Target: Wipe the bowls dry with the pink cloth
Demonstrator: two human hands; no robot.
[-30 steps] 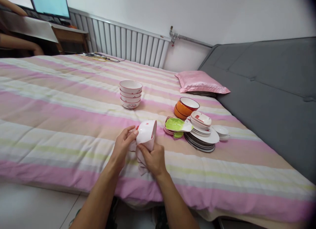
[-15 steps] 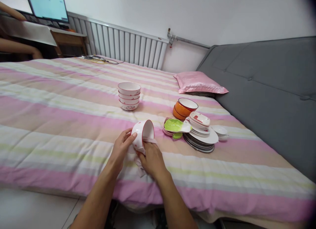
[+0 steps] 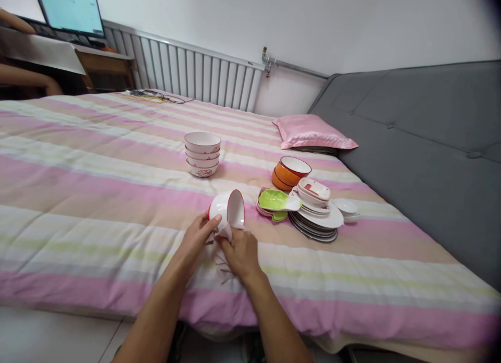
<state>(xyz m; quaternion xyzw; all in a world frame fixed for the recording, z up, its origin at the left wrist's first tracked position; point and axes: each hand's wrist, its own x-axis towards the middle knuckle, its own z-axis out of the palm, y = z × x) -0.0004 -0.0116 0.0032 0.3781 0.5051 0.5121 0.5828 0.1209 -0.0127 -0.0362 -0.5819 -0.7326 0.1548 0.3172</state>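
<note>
A white bowl (image 3: 221, 205) with a red rim is tipped on its side above the bed, its mouth facing right. My left hand (image 3: 198, 237) grips it from the left, thumb on the outer wall. At its lower rim, my right hand (image 3: 241, 252) is closed on a pale pink cloth (image 3: 222, 266), pressing it against the bowl; part of the cloth hangs below. Beyond the hands stands a stack of similar white bowls (image 3: 202, 155). To the right, a green leaf-shaped dish (image 3: 274, 200) lies beside a pile of plates (image 3: 319, 218).
Two orange bowls (image 3: 287, 175) sit nested behind the plates, with small white dishes (image 3: 346, 209) to the right. A pink pillow (image 3: 313, 131) rests near the grey headboard (image 3: 415, 123). Cables (image 3: 156, 96) lie at the bed's far edge. Another person's arm (image 3: 15, 21) shows at a desk.
My right hand has drawn back from inside the bowl to its lower rim, taking the cloth with it. The left hand still holds the bowl. The view has shifted slightly.
</note>
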